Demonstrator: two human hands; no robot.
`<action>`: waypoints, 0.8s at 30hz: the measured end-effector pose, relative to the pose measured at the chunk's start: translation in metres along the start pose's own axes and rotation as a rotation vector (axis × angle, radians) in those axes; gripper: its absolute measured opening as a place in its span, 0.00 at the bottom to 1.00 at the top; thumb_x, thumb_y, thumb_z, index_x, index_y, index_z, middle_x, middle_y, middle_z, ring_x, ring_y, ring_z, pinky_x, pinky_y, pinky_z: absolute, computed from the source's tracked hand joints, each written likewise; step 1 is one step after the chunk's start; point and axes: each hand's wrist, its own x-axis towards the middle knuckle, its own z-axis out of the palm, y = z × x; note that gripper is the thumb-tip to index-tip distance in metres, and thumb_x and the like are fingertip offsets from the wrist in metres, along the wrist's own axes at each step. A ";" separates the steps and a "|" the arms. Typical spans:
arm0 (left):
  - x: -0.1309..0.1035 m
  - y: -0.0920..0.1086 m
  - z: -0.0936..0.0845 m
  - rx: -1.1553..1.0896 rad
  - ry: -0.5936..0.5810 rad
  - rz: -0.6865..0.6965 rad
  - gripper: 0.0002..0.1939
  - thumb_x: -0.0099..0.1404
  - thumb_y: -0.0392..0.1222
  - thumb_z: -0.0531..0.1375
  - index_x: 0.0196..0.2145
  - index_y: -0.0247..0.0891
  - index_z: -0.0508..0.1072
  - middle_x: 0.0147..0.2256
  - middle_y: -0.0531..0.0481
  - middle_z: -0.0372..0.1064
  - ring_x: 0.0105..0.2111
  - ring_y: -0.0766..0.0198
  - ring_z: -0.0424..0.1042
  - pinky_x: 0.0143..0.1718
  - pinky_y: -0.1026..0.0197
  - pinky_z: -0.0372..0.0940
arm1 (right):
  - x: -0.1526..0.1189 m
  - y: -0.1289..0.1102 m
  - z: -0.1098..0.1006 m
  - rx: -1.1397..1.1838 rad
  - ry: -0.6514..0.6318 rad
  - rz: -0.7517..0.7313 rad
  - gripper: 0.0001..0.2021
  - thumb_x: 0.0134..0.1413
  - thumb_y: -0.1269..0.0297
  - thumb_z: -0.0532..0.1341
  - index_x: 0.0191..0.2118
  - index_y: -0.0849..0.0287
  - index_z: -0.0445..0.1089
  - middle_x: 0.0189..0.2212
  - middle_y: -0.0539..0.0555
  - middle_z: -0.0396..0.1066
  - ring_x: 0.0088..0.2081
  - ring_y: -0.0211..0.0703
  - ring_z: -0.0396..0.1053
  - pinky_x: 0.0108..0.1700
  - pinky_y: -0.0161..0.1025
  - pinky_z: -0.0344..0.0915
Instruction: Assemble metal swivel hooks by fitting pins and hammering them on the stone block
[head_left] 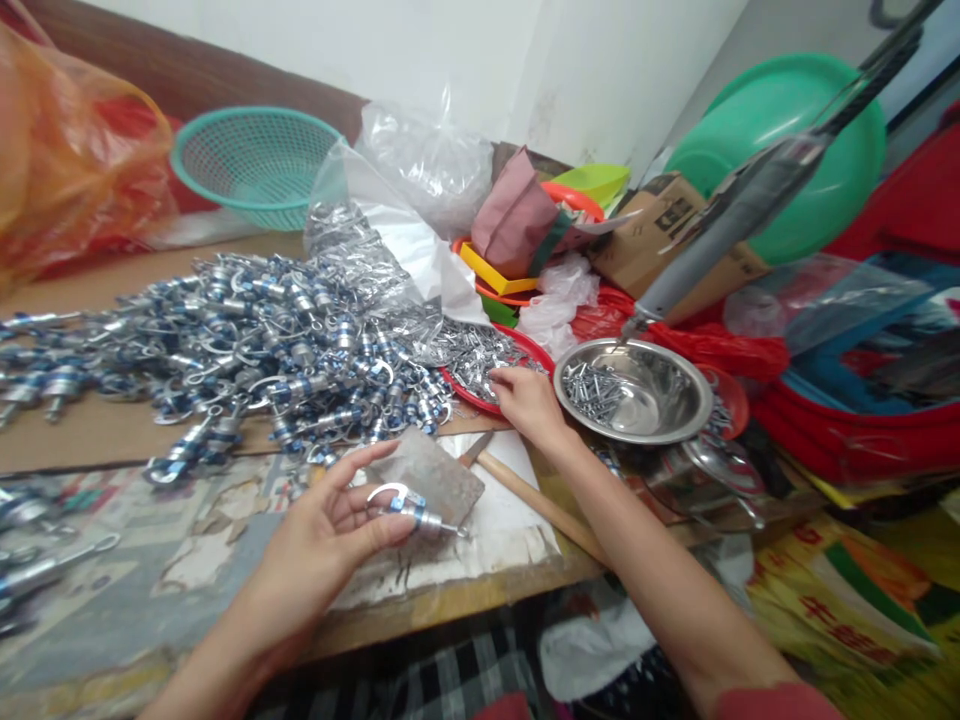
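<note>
My left hand (330, 530) is closed on a small silver and blue metal fitting (417, 508) with a curved hook-like arm and a pin at its end. It is held above the front edge of the table, beside a flat grey block (435, 475). My right hand (529, 400) reaches to a red tray (480, 400) heaped with small metal parts (480, 355). Its fingers are bent together over the tray's right side, and what they hold, if anything, is too small to make out. A wooden-handled hammer (536, 500) lies under my right forearm.
A large pile of similar fittings (247, 340) covers the left and middle. Right of the tray stands a steel bowl (686, 405) with metal pins (592, 392). A grey tool (727, 220) hangs over the bowl. A teal basket (255, 165) and plastic bags (427, 155) stand behind.
</note>
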 end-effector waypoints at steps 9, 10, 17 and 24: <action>0.002 0.005 -0.004 -0.015 -0.078 -0.067 0.42 0.44 0.34 0.68 0.56 0.36 0.56 0.26 0.52 0.74 0.28 0.60 0.75 0.31 0.61 0.68 | 0.035 0.018 0.017 -0.046 -0.051 0.032 0.17 0.41 0.81 0.60 0.40 0.61 0.74 0.41 0.62 0.72 0.46 0.56 0.68 0.48 0.47 0.62; 0.002 0.004 -0.005 -0.027 -0.086 -0.070 0.43 0.44 0.34 0.68 0.56 0.36 0.55 0.26 0.52 0.74 0.28 0.60 0.75 0.31 0.61 0.68 | 0.033 0.019 0.014 -0.021 -0.034 0.030 0.15 0.43 0.80 0.59 0.39 0.62 0.74 0.42 0.63 0.72 0.46 0.55 0.68 0.48 0.47 0.61; 0.010 0.001 -0.010 -0.089 -0.153 -0.084 0.46 0.43 0.31 0.68 0.58 0.35 0.52 0.25 0.52 0.74 0.27 0.61 0.74 0.33 0.60 0.67 | -0.025 -0.018 -0.006 0.311 -0.029 -0.095 0.07 0.53 0.68 0.59 0.35 0.59 0.74 0.32 0.51 0.76 0.33 0.38 0.73 0.38 0.34 0.68; 0.012 -0.002 -0.012 -0.092 -0.171 -0.048 0.43 0.43 0.31 0.68 0.56 0.34 0.56 0.24 0.53 0.74 0.24 0.65 0.72 0.30 0.63 0.65 | -0.092 -0.058 0.004 0.334 0.028 -0.699 0.10 0.50 0.78 0.55 0.35 0.63 0.72 0.31 0.58 0.74 0.34 0.44 0.69 0.36 0.40 0.66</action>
